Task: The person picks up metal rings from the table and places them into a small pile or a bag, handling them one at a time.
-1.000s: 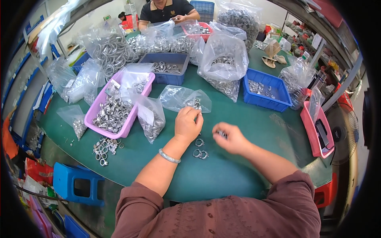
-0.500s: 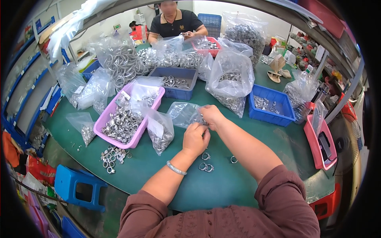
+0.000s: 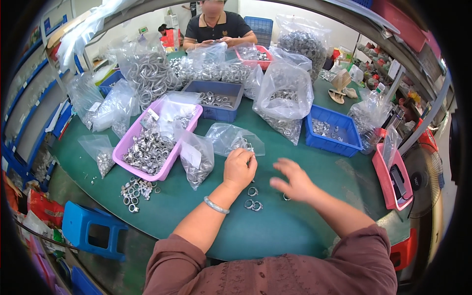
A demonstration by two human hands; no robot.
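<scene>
My left hand (image 3: 239, 168), with a pale bangle (image 3: 216, 205) on its wrist, is closed in a pinch at the near edge of a clear plastic bag (image 3: 235, 139) holding metal rings. What sits between its fingertips is too small to make out. My right hand (image 3: 296, 183) hovers to the right, its fingers apart and slightly blurred, with nothing in it. Below it, one metal ring (image 3: 286, 197) is partly covered. Between my forearms, several loose silver rings (image 3: 253, 205) lie on the green table (image 3: 280, 231).
Left of my hands are a filled bag (image 3: 196, 164), a pink tray (image 3: 117, 158) of rings and a loose pile (image 3: 132, 194). Farther back stand blue bins (image 3: 332, 142) and large bags (image 3: 282, 118). A pink basket (image 3: 399, 196) stands right. Across the table sits a person (image 3: 216, 29).
My right hand has left the clear bag, moving right and nearer to me with its fingers opening. The bag now lies flatter. My left hand stays pinched beside it.
</scene>
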